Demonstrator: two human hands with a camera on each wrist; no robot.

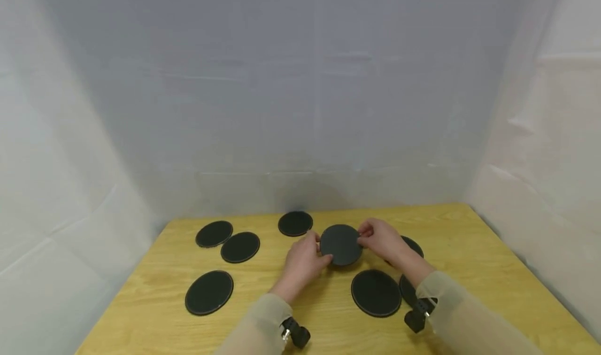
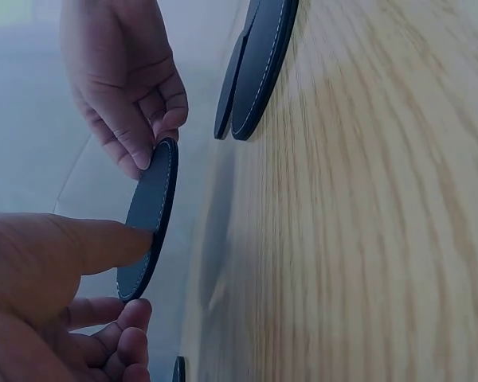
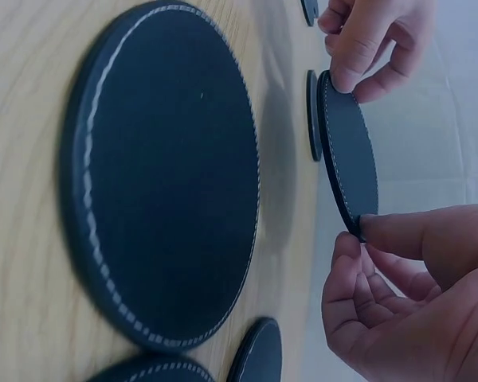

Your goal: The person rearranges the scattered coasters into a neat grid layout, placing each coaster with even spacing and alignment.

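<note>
A round black coaster [image 1: 340,244] with pale stitching is held just above the wooden table [image 1: 469,250] between both hands. My left hand [image 1: 306,257] pinches its left edge with thumb and fingertips. My right hand [image 1: 381,239] pinches the right edge. In the left wrist view the coaster [image 2: 147,219] stands edge-on off the wood, with my left thumb [image 2: 103,243] on its face and the right hand's fingertips [image 2: 139,155] on its rim. The right wrist view shows the same coaster [image 3: 349,155] gripped by both hands.
Several more black coasters lie flat: three at the left [image 1: 213,233] [image 1: 240,247] [image 1: 208,292], one at the back [image 1: 295,223], one near my right forearm [image 1: 375,292], others partly hidden under that arm [image 1: 414,246]. White sheeting walls in the table on three sides.
</note>
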